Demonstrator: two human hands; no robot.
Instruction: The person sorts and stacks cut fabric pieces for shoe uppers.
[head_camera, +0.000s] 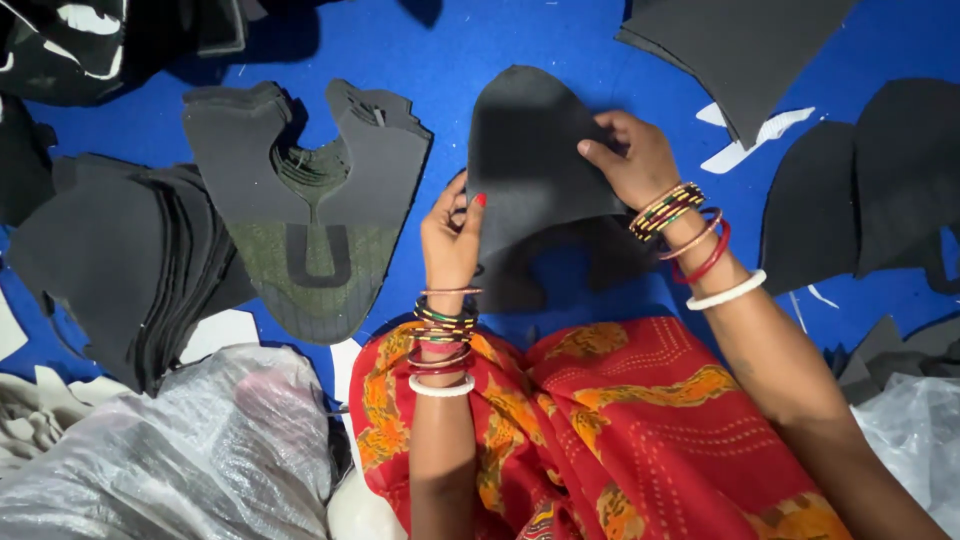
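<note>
Blue floor mat (480, 40), black cut pieces scattered around. Both hands pinch one dark shoe-upper piece (525, 150): left hand (452, 235) grip closed on lower edge, right hand (632, 160) on right edge. Sorted stack (130, 260) lies left of grip, printed uppers (310, 215) between; loose pieces right remain.

We sit in a shoe-making workshop: stacks of cut shoe uppers (300, 210) at ten o'clock and dark offcuts (740, 50) at one o'clock cover the blue floor (500, 30).
</note>
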